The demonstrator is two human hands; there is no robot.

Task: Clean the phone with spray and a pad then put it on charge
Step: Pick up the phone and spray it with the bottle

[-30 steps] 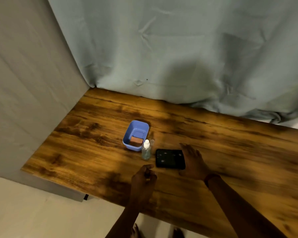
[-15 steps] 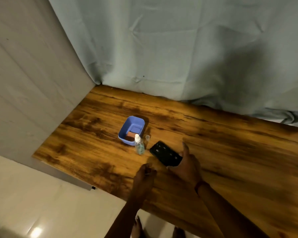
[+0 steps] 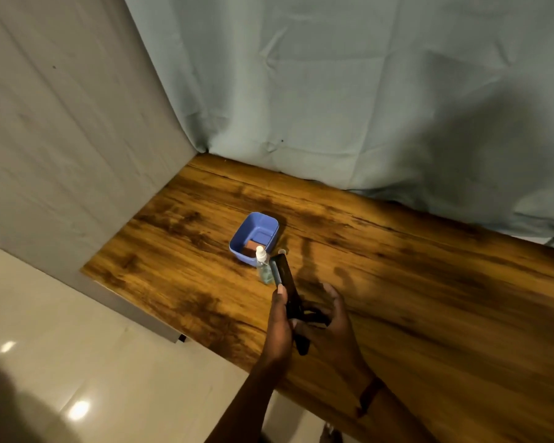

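Gripping: black phone, rigid, slick, likely fragile, edge-held by left hand and right hand; spray bottle just beyond.

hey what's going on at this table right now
A person holds a black phone up off the wooden table with both hands, the left hand along its edge and the right hand under its lower end. The spray bottle stands untouched beside a blue tub that holds a brownish pad. No charger is visible.
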